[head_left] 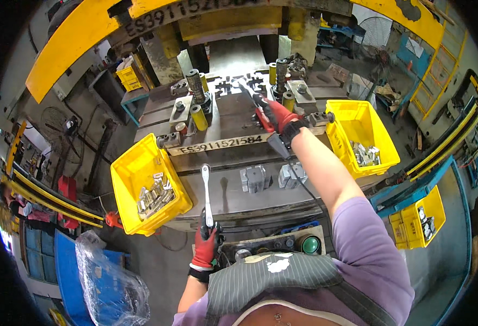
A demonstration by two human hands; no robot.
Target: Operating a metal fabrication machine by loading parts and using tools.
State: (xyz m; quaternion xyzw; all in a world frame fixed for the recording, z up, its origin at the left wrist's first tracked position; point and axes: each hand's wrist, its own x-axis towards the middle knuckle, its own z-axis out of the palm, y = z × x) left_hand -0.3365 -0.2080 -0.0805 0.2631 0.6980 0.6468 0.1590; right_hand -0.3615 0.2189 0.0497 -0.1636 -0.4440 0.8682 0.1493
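One silver tool (207, 196), in left hand (207, 243), long axis pointing forward

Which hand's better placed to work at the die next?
Likely the right hand: it's stretched forward, its slim tool pointing at the die. The left hand is back near the apron, holding a silver tool.

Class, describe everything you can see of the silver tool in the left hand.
The silver tool is long, slim and straight, with a rounded head at its far end; it looks like smooth metal. The gloved left hand grips its near end, and it points away from the person, tilting slightly left. In the picture it lies across a grey ledge, right of a yellow bin; whether it touches the ledge is unclear.
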